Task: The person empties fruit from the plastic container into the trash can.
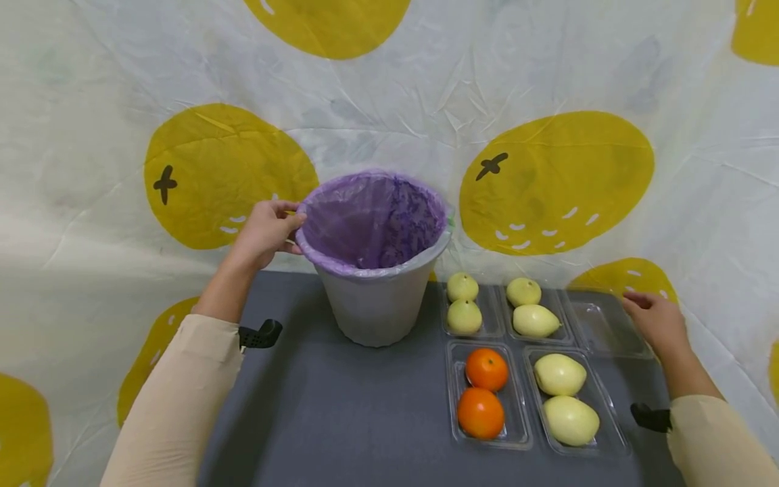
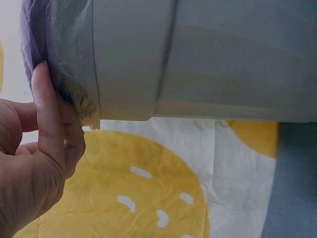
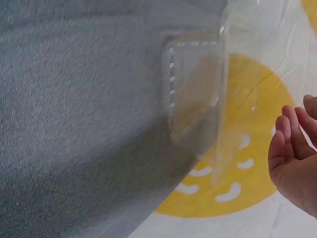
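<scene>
A light grey trash can [image 1: 377, 304] stands upright at the table's back edge, a purple bag [image 1: 341, 223] lining it and folded over its rim. My left hand [image 1: 268, 233] pinches the lined rim on its left side; in the left wrist view the fingers [image 2: 47, 114] lie against the bag. On the far right, my right hand [image 1: 660, 325] is beside a clear plastic tray [image 1: 599, 328] with no fruit in it. The right wrist view has this hand [image 3: 297, 158] apart from the tray [image 3: 195, 89], its fingers loosely bent around nothing.
Several clear trays hold fruit right of the can: orange fruits [image 1: 481, 412] in the front left one, pale green fruits [image 1: 571, 419] in the others. Behind the dark grey table [image 1: 341, 419] hangs a white cloth [image 1: 389, 88] with yellow fruit prints.
</scene>
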`<state>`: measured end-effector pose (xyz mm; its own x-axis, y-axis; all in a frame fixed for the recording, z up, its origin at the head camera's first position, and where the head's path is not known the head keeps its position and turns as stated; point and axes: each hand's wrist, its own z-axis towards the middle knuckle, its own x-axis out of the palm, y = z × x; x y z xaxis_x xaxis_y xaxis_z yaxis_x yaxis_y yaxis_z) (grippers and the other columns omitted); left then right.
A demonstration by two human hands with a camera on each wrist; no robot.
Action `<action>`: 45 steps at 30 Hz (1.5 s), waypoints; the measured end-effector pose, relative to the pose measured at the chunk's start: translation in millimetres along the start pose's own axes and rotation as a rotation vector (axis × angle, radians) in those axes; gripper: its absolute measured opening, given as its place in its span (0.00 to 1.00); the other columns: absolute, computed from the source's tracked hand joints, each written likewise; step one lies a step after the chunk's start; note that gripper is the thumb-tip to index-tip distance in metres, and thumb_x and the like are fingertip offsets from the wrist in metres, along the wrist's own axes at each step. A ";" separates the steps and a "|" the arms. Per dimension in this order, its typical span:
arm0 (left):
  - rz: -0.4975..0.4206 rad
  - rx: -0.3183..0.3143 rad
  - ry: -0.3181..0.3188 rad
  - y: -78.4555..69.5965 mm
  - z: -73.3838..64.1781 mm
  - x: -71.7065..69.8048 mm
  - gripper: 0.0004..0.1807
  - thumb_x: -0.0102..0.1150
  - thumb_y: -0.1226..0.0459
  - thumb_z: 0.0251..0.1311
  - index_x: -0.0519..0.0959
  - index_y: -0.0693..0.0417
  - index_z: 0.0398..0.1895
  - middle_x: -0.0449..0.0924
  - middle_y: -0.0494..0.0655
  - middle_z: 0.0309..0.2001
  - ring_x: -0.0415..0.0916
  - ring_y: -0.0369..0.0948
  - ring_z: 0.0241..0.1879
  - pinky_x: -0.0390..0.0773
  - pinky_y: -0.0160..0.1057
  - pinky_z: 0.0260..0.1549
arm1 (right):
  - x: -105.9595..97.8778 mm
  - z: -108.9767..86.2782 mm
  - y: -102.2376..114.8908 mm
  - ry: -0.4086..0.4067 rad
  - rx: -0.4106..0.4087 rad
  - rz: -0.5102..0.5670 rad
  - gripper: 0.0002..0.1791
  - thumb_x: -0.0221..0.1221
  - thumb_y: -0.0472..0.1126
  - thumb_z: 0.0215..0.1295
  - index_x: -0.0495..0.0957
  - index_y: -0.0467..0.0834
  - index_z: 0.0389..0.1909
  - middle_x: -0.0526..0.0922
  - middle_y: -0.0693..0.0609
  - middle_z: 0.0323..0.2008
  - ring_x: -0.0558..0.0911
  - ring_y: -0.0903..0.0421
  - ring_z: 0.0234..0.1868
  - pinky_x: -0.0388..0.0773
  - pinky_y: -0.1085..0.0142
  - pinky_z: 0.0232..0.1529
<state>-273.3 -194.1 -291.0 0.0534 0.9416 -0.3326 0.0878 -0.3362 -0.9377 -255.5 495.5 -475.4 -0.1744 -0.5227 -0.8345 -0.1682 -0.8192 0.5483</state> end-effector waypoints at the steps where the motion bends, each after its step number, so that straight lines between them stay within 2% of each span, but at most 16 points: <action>1: -0.001 0.001 0.000 -0.6 -0.3 -0.4 0.28 0.53 0.62 0.78 0.65 0.64 0.76 0.71 0.57 0.51 0.82 0.39 0.30 0.88 0.35 0.28 | -0.2 -0.3 4.2 0.010 -0.007 0.011 0.33 0.50 0.54 0.80 0.73 0.27 0.65 0.77 0.24 0.58 0.82 0.41 0.45 0.73 0.69 0.31; 3: -0.001 0.005 -0.001 -1.7 -0.9 -1.0 0.28 0.53 0.62 0.78 0.65 0.64 0.76 0.71 0.57 0.51 0.82 0.39 0.31 0.88 0.35 0.28 | -0.7 -0.7 11.7 0.038 -0.027 0.048 0.33 0.50 0.54 0.80 0.73 0.27 0.65 0.79 0.24 0.56 0.83 0.56 0.37 0.73 0.74 0.29; 6: -0.001 0.007 0.001 -3.2 -1.5 -1.2 0.28 0.52 0.62 0.78 0.65 0.64 0.76 0.72 0.56 0.50 0.82 0.39 0.31 0.88 0.35 0.28 | -0.6 -2.2 20.6 0.087 -0.055 0.098 0.34 0.52 0.54 0.80 0.72 0.26 0.65 0.81 0.25 0.54 0.76 0.76 0.29 0.77 0.79 0.28; 10: -0.002 0.010 0.007 -4.0 -1.0 -1.0 0.28 0.52 0.62 0.78 0.65 0.64 0.76 0.71 0.56 0.49 0.81 0.38 0.31 0.88 0.35 0.29 | 0.1 -4.7 31.1 0.180 -0.073 0.148 0.37 0.52 0.57 0.79 0.69 0.27 0.69 0.82 0.26 0.56 0.77 0.81 0.31 0.79 0.79 0.31; 13: -0.003 0.010 0.010 -4.1 -0.5 -0.9 0.28 0.52 0.62 0.78 0.65 0.64 0.76 0.71 0.56 0.49 0.81 0.38 0.31 0.88 0.34 0.29 | 1.5 -4.3 38.8 0.241 -0.092 0.202 0.38 0.53 0.57 0.79 0.67 0.26 0.70 0.85 0.32 0.54 0.80 0.79 0.34 0.81 0.79 0.35; 15: -0.004 0.008 0.009 -4.0 -0.7 -1.0 0.28 0.52 0.62 0.78 0.65 0.64 0.76 0.72 0.56 0.50 0.82 0.38 0.31 0.88 0.34 0.29 | 3.4 -2.6 42.8 0.289 -0.118 0.262 0.37 0.53 0.54 0.80 0.66 0.24 0.70 0.89 0.43 0.48 0.82 0.79 0.37 0.84 0.78 0.38; 17: -0.006 0.006 0.008 -4.0 -0.7 -0.9 0.28 0.51 0.63 0.78 0.65 0.64 0.76 0.72 0.56 0.51 0.82 0.38 0.31 0.88 0.35 0.29 | 6.0 -0.9 46.1 0.329 -0.142 0.298 0.35 0.52 0.50 0.81 0.65 0.23 0.70 0.89 0.55 0.46 0.82 0.78 0.39 0.84 0.77 0.40; 18: -0.006 0.006 0.008 -3.9 -0.6 -0.9 0.28 0.51 0.63 0.78 0.65 0.64 0.76 0.72 0.56 0.51 0.82 0.38 0.31 0.88 0.35 0.29 | 7.6 -0.4 47.8 0.351 -0.149 0.313 0.34 0.52 0.48 0.81 0.64 0.22 0.70 0.88 0.56 0.47 0.82 0.78 0.40 0.85 0.76 0.42; 20: -0.004 0.006 0.009 -3.9 -0.5 -0.8 0.28 0.51 0.63 0.78 0.64 0.64 0.77 0.72 0.57 0.52 0.82 0.38 0.31 0.88 0.35 0.29 | 11.3 -0.4 51.8 0.389 -0.162 0.313 0.33 0.51 0.47 0.82 0.63 0.21 0.70 0.88 0.51 0.50 0.83 0.77 0.41 0.86 0.73 0.43; 21: -0.003 0.005 0.009 -3.9 -0.3 -0.7 0.28 0.51 0.63 0.79 0.64 0.64 0.77 0.72 0.57 0.52 0.81 0.38 0.31 0.88 0.35 0.29 | 13.5 -0.8 54.0 0.401 -0.164 0.303 0.33 0.52 0.46 0.82 0.63 0.21 0.70 0.87 0.44 0.53 0.85 0.74 0.42 0.87 0.71 0.45; 24: 0.003 -0.001 0.010 -3.9 -0.4 -0.9 0.28 0.51 0.63 0.78 0.64 0.64 0.77 0.71 0.57 0.53 0.81 0.38 0.31 0.88 0.35 0.29 | 20.2 -3.1 61.6 0.424 -0.162 0.251 0.35 0.52 0.49 0.81 0.63 0.22 0.70 0.78 0.26 0.61 0.89 0.56 0.49 0.88 0.62 0.49; 27: 0.004 -0.004 0.011 -3.3 -0.6 -1.3 0.29 0.52 0.63 0.78 0.64 0.63 0.77 0.72 0.58 0.54 0.82 0.39 0.31 0.88 0.35 0.29 | 26.2 -5.1 67.7 0.437 -0.167 0.186 0.37 0.52 0.51 0.81 0.62 0.22 0.71 0.72 0.21 0.64 0.85 0.37 0.56 0.87 0.52 0.53; 29: 0.002 -0.001 0.016 -2.4 -0.6 -1.6 0.29 0.52 0.62 0.78 0.63 0.63 0.77 0.72 0.58 0.54 0.82 0.39 0.32 0.88 0.35 0.29 | 29.3 -5.9 70.6 0.436 -0.167 0.151 0.37 0.52 0.51 0.81 0.62 0.21 0.71 0.71 0.20 0.64 0.82 0.31 0.57 0.87 0.49 0.53; 34: -0.005 -0.002 0.021 0.5 -2.0 -2.2 0.29 0.52 0.62 0.78 0.63 0.63 0.77 0.71 0.60 0.58 0.82 0.39 0.32 0.88 0.35 0.30 | 35.6 -3.5 73.9 0.419 -0.123 0.083 0.39 0.53 0.52 0.80 0.61 0.21 0.71 0.71 0.21 0.64 0.84 0.33 0.56 0.86 0.47 0.53; 38: -0.013 0.001 0.022 2.2 -1.9 -2.4 0.29 0.52 0.62 0.78 0.63 0.63 0.78 0.71 0.60 0.60 0.81 0.38 0.32 0.88 0.34 0.29 | 38.9 1.0 74.2 0.431 -0.085 0.081 0.39 0.52 0.53 0.81 0.60 0.21 0.72 0.71 0.21 0.65 0.83 0.34 0.56 0.86 0.49 0.54; 45: -0.010 0.004 0.014 2.8 -1.3 -1.6 0.30 0.53 0.62 0.78 0.63 0.62 0.78 0.71 0.57 0.54 0.82 0.38 0.31 0.88 0.34 0.29 | 38.7 5.3 79.6 0.494 -0.055 0.058 0.38 0.52 0.49 0.81 0.59 0.17 0.70 0.71 0.21 0.63 0.83 0.33 0.55 0.87 0.50 0.52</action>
<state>-271.8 -196.5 -292.9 0.0661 0.9446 -0.3216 0.0846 -0.3264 -0.9414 -280.8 411.3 -463.8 0.3011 -0.6060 -0.7363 -0.1185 -0.7899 0.6017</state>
